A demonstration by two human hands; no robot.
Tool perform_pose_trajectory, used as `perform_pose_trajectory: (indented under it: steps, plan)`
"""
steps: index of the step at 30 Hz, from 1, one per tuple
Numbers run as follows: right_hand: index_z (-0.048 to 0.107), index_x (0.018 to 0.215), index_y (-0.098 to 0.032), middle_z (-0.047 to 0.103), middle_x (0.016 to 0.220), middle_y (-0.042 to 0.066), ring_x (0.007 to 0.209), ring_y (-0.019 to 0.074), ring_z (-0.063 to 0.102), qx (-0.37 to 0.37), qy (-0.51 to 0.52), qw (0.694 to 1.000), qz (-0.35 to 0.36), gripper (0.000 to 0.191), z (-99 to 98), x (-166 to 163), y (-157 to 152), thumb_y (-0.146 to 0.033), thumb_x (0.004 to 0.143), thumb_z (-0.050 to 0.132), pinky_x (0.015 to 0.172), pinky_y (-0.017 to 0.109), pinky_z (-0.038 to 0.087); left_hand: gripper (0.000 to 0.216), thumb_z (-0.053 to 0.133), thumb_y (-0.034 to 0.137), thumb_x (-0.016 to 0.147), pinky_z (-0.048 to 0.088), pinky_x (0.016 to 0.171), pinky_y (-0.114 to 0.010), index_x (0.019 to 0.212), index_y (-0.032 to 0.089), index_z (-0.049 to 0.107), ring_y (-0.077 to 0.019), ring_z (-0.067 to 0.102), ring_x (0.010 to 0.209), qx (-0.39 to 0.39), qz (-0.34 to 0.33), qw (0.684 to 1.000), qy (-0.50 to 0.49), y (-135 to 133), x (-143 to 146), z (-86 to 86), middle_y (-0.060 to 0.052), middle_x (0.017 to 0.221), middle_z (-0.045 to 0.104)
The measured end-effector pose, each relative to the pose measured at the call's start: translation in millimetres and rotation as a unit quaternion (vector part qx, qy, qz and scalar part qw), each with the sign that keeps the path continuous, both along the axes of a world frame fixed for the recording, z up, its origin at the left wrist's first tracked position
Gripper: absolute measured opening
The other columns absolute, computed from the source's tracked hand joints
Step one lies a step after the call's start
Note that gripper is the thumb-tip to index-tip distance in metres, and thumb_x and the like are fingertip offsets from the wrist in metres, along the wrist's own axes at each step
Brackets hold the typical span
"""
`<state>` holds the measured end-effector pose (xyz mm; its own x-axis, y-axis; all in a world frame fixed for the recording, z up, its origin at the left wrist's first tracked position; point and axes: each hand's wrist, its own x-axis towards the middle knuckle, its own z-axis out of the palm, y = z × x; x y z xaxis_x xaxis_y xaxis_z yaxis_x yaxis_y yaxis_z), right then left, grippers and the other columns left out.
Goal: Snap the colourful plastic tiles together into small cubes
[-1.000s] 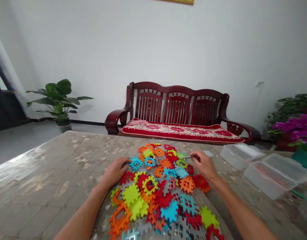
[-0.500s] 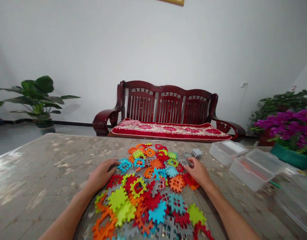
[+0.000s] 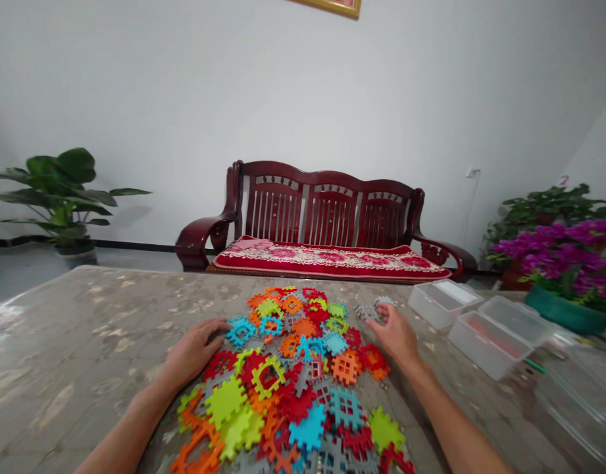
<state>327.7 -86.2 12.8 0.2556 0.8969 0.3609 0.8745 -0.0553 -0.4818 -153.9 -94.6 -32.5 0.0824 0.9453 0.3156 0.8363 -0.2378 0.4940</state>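
A heap of toothed interlocking puzzle tiles in red, orange, lime, blue and grey (image 3: 346, 408) covers the middle of the table. My left hand (image 3: 194, 349) rests at the heap's left edge, fingers loosely stretched, with the fingertips beside a blue frame tile (image 3: 241, 331). On the other side, my right hand (image 3: 395, 334) has thumb and fingers apart. Its fingertips are close by a few grey tiles (image 3: 366, 311) behind the heap's right side. More grey tiles (image 3: 383, 301) lie partly hidden behind those fingers. Whether the fingertips touch them is hard to see.
Clear plastic boxes (image 3: 495, 345) with lids stand on the right of the patterned table (image 3: 110, 329). Behind them is a teal pot of purple flowers (image 3: 569, 309). Past the table's far edge stands a dark wooden bench (image 3: 329, 204) with a red cover.
My right hand has shifted slightly away from the heap, its fingers now nearer the rear grey tiles. A grey tile by its fingertips now lies closer to them. My left hand stays put.
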Motion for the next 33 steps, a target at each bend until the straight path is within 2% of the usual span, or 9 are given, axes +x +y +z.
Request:
perform_pose_trajectory:
  steps: [3, 10, 15, 22, 33]
  plan:
    - [0.055, 0.125, -0.021, 0.072, 0.121, 0.008, 0.103, 0.0253, 0.069, 0.009, 0.003, 0.999, -0.042, 0.047, 4.2, 12, 12, -0.041, 0.083, 0.066, 0.086, 0.035, 0.051, 0.038, 0.049, 0.035, 0.083, 0.046, 0.11, -0.043, 0.107, 0.024, 0.075, -0.027, 0.064, 0.119, 0.0, 0.0, 1.0, 0.003, 0, 0, -0.7, -0.008, 0.128, 0.071]
    - [0.054, 0.127, -0.024, 0.071, 0.124, 0.006, 0.102, 0.0233, 0.069, 0.026, -0.002, 0.997, -0.07, 0.046, 3.8, 27, 22, -0.037, 0.083, 0.064, 0.084, 0.033, 0.05, 0.039, 0.049, 0.037, 0.083, 0.045, 0.11, -0.044, 0.109, 0.024, 0.075, -0.0282, 0.064, 0.12, -0.008, -0.001, 1.0, 0.004, 1, 0, -0.6, -0.009, 0.129, 0.071]
    - [0.054, 0.128, -0.024, 0.071, 0.125, 0.005, 0.104, 0.0234, 0.069, 0.001, -0.014, 0.998, -0.064, 0.048, 3.9, 17, 21, -0.04, 0.084, 0.065, 0.083, 0.033, 0.05, 0.039, 0.049, 0.038, 0.083, 0.046, 0.11, -0.044, 0.108, 0.024, 0.076, -0.0284, 0.065, 0.119, 0.003, -0.004, 1.0, 0.006, 1, -1, -0.9, -0.009, 0.128, 0.071]
    - [0.054, 0.133, -0.025, 0.072, 0.123, 0.004, 0.111, 0.0259, 0.068, -0.044, -0.044, 0.996, -0.07, 0.053, 13.7, -7, 26, -0.044, 0.084, 0.066, 0.086, 0.034, 0.05, 0.038, 0.05, 0.038, 0.083, 0.046, 0.11, -0.045, 0.108, 0.025, 0.076, -0.0284, 0.065, 0.119, 0.008, -0.003, 1.0, 0.004, 2, -3, -3.2, -0.008, 0.128, 0.071]
    - [0.053, 0.135, -0.025, 0.071, 0.126, 0.005, 0.113, 0.0268, 0.067, -0.077, -0.06, 0.992, -0.08, 0.055, 11.1, -7, 30, -0.045, 0.085, 0.063, 0.087, 0.035, 0.051, 0.039, 0.049, 0.04, 0.083, 0.046, 0.11, -0.045, 0.107, 0.024, 0.075, -0.0284, 0.065, 0.119, 0.002, 0.0, 1.0, -0.006, -1, 0, -0.1, -0.009, 0.127, 0.072]
